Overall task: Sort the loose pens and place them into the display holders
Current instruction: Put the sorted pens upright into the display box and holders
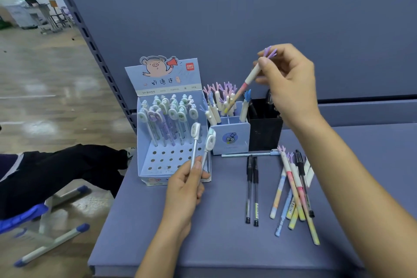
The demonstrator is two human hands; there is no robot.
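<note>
Head view: right hand (291,83) lifts antler pen (248,79); shelf front (203,244) bare.

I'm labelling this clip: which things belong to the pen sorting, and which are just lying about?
Job:
right hand with antler pen
left hand with two white-capped pens
pig display box
blue holder
black holder
loose pens

Lying about:
chair
floor
</note>
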